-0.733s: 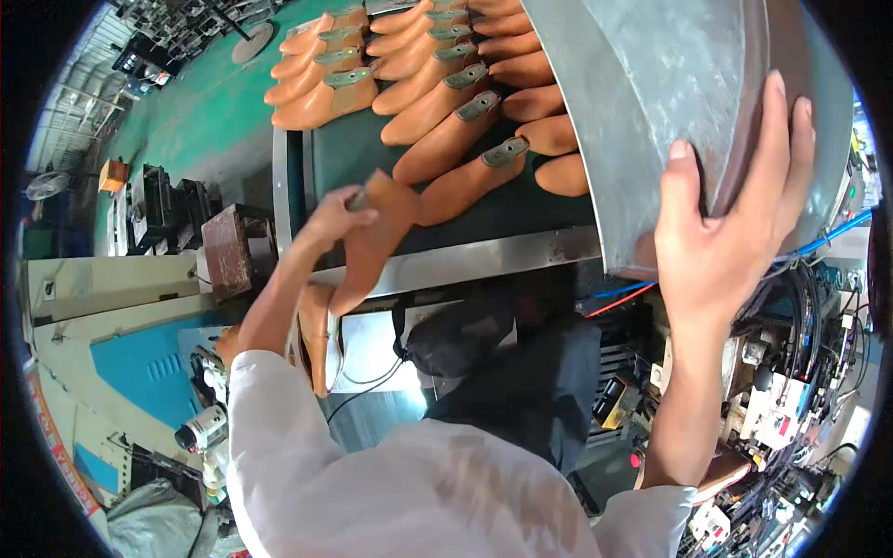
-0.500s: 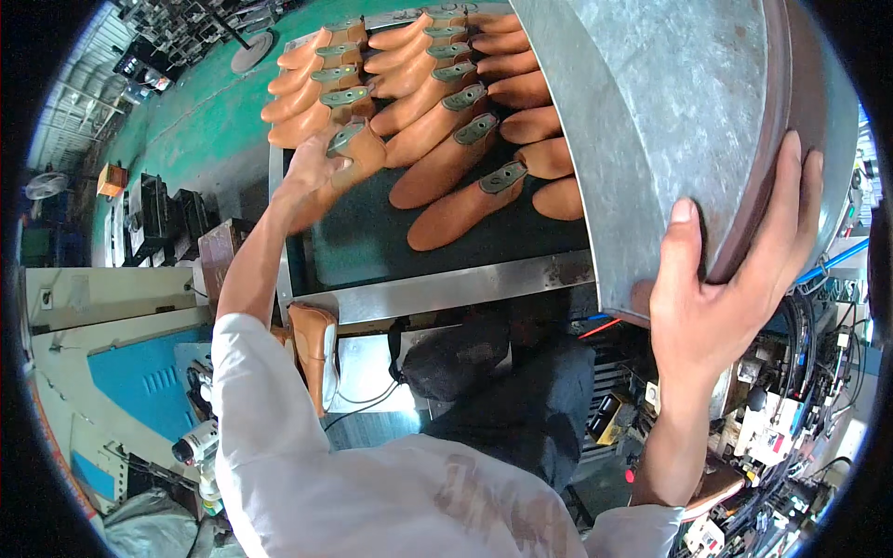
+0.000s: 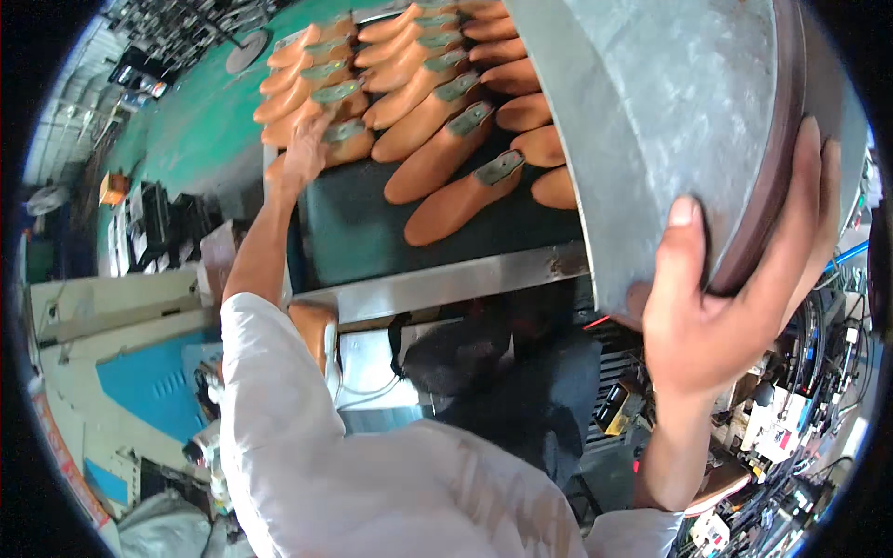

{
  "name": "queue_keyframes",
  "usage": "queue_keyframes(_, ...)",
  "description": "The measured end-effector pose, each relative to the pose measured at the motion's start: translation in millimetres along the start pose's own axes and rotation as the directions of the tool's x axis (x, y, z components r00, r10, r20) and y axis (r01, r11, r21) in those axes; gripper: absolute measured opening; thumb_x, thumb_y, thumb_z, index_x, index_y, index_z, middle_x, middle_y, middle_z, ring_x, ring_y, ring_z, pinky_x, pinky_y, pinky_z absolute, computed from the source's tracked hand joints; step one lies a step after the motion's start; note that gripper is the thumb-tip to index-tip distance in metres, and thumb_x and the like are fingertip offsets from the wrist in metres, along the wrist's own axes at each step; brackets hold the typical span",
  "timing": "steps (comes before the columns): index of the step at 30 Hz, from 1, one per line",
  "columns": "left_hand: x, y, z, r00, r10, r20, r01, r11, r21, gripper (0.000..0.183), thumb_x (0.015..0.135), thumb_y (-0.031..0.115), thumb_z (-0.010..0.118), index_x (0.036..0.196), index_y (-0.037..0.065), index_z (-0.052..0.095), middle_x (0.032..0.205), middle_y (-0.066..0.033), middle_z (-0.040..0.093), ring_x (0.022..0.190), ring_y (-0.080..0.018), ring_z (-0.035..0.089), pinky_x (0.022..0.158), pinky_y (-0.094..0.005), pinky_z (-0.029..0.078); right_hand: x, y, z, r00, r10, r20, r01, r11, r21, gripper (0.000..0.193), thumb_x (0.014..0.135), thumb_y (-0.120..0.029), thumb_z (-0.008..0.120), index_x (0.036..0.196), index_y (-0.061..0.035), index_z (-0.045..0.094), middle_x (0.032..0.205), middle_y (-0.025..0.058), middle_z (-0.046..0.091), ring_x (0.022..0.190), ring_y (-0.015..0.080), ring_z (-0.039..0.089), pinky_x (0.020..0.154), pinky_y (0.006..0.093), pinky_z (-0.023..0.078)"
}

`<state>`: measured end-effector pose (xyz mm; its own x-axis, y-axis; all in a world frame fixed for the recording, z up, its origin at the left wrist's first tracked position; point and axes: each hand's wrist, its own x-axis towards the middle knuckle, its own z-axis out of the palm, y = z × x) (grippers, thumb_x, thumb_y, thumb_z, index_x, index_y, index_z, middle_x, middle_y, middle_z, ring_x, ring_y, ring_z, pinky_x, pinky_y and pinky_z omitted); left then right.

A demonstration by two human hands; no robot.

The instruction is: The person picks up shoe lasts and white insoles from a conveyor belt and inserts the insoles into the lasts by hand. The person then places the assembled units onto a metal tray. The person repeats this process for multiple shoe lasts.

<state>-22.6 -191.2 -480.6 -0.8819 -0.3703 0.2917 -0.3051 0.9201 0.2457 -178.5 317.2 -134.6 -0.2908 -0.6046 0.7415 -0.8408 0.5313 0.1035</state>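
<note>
My left hand (image 3: 303, 156) lies across an orange shoe last (image 3: 348, 142) in the nearest place of the left column. Its fingers stretch forward, slightly blurred, touching the last and reaching to the one beyond. The lasts have green top plates with holes and stand side by side on a dark green tray (image 3: 353, 237). Over on the right, my right hand (image 3: 712, 321) grips the brown rim of a large curved grey metal hood (image 3: 670, 121), the thumb on its flat face and the fingers over the rim.
More lasts (image 3: 453, 205) fill the middle and right columns, the right ones partly hidden behind the hood. A metal edge (image 3: 446, 284) bounds the tray in front. Below it sits a brown shoe upper (image 3: 314, 330). Cables and machine parts (image 3: 781, 418) crowd the lower right.
The last in my left hand has moved forward and lined up with its column; my left fingers have stretched out from their grasp. My right hand stays on the hood's rim.
</note>
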Motion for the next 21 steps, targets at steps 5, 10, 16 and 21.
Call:
queue_keyframes(5,-89,19,-110,0.949,-0.256,0.186,0.263,0.965,-0.013,0.049,0.099,0.014,0.069,0.146,0.003,0.06,0.129,-0.0323,0.066,0.123,-0.0505,0.063,0.104,-0.0538,0.052,-6,10,5,0.995,-0.037,-0.095,0.037,0.999,-0.005,0.063,0.092,-0.013,0.08,0.152,-0.0034,0.059,0.153,0.0238,0.059,0.146,0.0419,0.05,0.122,0.0519,0.038)
queue_keyframes(10,-255,37,-148,0.773,-0.458,0.439,0.453,0.883,0.124,0.043,0.106,0.032,0.062,0.132,-0.002,0.068,0.108,-0.0318,0.074,0.112,-0.0545,0.068,0.095,-0.0576,0.055,-9,11,13,0.984,-0.051,-0.17,0.054,0.998,0.015,0.063,0.092,-0.018,0.081,0.151,-0.0105,0.062,0.152,0.0258,0.059,0.146,0.0427,0.051,0.122,0.0522,0.039)
queue_keyframes(16,-403,149,-92,0.537,-0.725,0.432,0.595,0.688,0.415,0.082,0.108,0.049,0.058,0.166,0.0,0.027,0.102,-0.0299,0.075,0.091,-0.0453,0.078,0.083,-0.0533,0.064,-7,0,15,0.97,-0.016,-0.241,0.005,0.999,-0.046,0.067,0.089,-0.027,0.081,0.151,-0.016,0.062,0.151,0.0316,0.056,0.142,0.0482,0.052,0.119,0.0573,0.041)
queue_keyframes(21,-405,209,-60,0.439,-0.862,0.253,0.769,0.506,0.391,0.086,0.101,0.034,0.071,0.171,0.012,0.026,0.133,-0.0322,0.054,0.112,-0.0495,0.069,0.088,-0.055,0.062,-7,0,15,0.968,0.012,-0.252,-0.018,1.0,-0.02,0.069,0.088,-0.028,0.081,0.153,-0.018,0.062,0.154,0.0336,0.053,0.144,0.0496,0.051,0.12,0.0584,0.04)
